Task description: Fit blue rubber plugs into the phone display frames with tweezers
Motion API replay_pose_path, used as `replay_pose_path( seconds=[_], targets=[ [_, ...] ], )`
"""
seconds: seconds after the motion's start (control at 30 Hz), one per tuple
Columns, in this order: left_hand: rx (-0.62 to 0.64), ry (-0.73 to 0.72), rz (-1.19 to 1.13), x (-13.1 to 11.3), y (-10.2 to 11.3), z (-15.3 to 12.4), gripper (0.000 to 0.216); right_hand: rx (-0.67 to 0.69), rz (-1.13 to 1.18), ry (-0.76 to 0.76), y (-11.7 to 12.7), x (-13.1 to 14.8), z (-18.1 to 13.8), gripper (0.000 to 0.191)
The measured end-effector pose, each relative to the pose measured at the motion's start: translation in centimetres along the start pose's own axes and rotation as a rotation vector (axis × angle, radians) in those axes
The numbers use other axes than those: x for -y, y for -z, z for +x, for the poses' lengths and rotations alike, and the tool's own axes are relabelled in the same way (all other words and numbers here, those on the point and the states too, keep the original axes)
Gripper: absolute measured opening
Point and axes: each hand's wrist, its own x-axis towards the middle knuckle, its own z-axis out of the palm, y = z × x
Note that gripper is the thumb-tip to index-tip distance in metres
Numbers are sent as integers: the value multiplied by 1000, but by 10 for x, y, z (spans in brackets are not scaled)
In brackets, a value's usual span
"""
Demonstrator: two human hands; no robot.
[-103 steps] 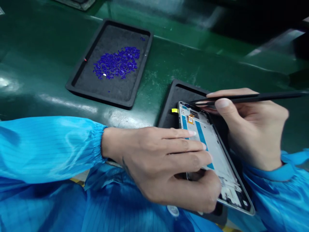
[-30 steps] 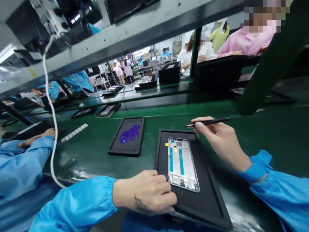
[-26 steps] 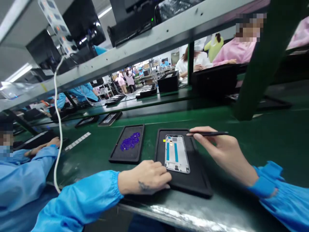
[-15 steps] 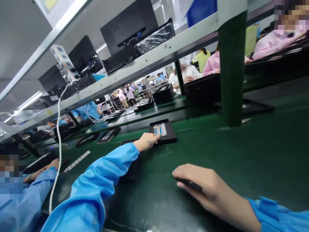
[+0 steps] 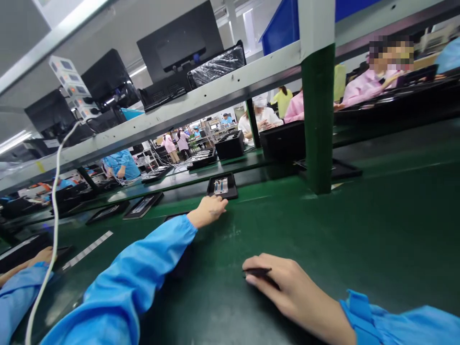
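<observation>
My left hand point(image 5: 209, 211) reaches forward over the green bench point(image 5: 287, 225), its fingers curled and pressed together. It is just in front of a black tray point(image 5: 233, 192), in which a flat silvery part point(image 5: 220, 186) with blue strips lies. Whether the fingertips touch the tray or hold anything is hidden. My right hand point(image 5: 287, 282) is closer to me, low over the bench, with a slim black tool point(image 5: 258, 271) between thumb and fingers; its exact kind does not show. Another black tray point(image 5: 172, 216) is mostly covered by my left sleeve.
More black trays point(image 5: 143, 206) line the bench to the left, near a pale strip point(image 5: 88, 250). A white cable point(image 5: 54, 206) hangs at left, beside a co-worker's hand point(image 5: 42, 256). A green post point(image 5: 318, 120) and a metal shelf point(image 5: 204, 96) stand ahead.
The view has swung right, so things sit further left. My left hand has drawn back slightly from the tray it overlapped. My right hand still holds the slim black tool.
</observation>
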Motion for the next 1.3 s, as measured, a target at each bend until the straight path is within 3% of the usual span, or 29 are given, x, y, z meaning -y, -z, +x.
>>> replay_pose_path(
  seconds=[0.17, 0.23, 0.37, 0.47, 0.7, 1.03, 1.3],
  targets=[
    [-45, -171, -285, -54, -10, -106, 28, 35, 248, -331, 5, -7, 12, 40],
    [-90, -192, -675, -70, -18, -133, 27, 34, 371, -404, 7, -10, 16, 50],
    [-17, -46, -1363, -84, -37, -142, 33, 63, 478, -460, 11, -7, 17, 62],
    [62, -32, -1632, -87, -46, -137, 35, 128, 476, -436, 12, 1, 15, 54],
    [109, -88, -1624, -87, -40, -142, 28, 253, 536, -452, 9, 8, 11, 41],
    [187, -127, -1716, -80, -42, -139, 35, 237, 643, -468, 9, 9, 9, 33],
    [211, -128, -1745, -81, -42, -138, 42, 242, 590, -500, 7, 10, 10, 41]
  ],
)
